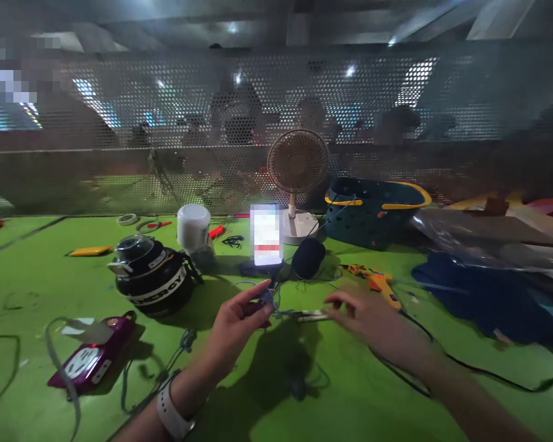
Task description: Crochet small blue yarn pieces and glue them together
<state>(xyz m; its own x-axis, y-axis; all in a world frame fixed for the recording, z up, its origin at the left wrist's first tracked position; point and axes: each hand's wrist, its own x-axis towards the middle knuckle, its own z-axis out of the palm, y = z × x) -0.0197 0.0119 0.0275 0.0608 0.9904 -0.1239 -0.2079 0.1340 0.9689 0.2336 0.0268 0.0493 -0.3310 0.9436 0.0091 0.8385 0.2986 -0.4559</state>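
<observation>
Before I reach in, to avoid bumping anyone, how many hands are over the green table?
2: the left hand pinching blue cord; the right hand beside the yellow glue gun.

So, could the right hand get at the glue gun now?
Probably yes: the glue gun lies just beyond the right hand, nothing visible between them, though that hand seems to hold a thin pale tool.

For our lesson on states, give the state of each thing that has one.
Left hand: pinching blue cord
Right hand: holding pale tool
Phone: screen lit
Fan: upright, spin unclear
Bottle: upright, lidded
Jar: upright
Glue gun: lying down
Basket: upright
Purple box: red light on
</observation>
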